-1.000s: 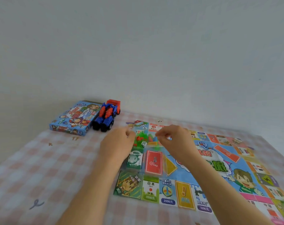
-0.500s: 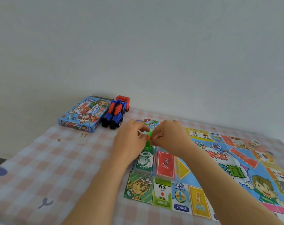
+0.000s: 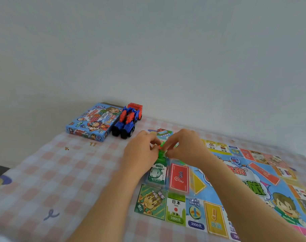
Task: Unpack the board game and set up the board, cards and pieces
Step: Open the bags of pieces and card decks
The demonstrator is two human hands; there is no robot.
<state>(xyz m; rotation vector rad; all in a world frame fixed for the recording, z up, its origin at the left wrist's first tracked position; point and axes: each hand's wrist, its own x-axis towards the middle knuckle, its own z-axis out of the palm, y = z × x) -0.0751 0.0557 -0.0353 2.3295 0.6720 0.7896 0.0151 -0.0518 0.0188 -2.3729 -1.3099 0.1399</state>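
Fingers of the left hand and right hand pinch the clear packet at its far end, its length running back toward the person.

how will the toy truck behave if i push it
The truck stands on black wheels, so a lengthwise push would probably roll it, though the checked cloth may slow it. It looks like moulded plastic, so likely light. The box sits close beside it, so a sideways shove might knock that.

Toy truck just right of game box, both behind-left of board, card packet on board
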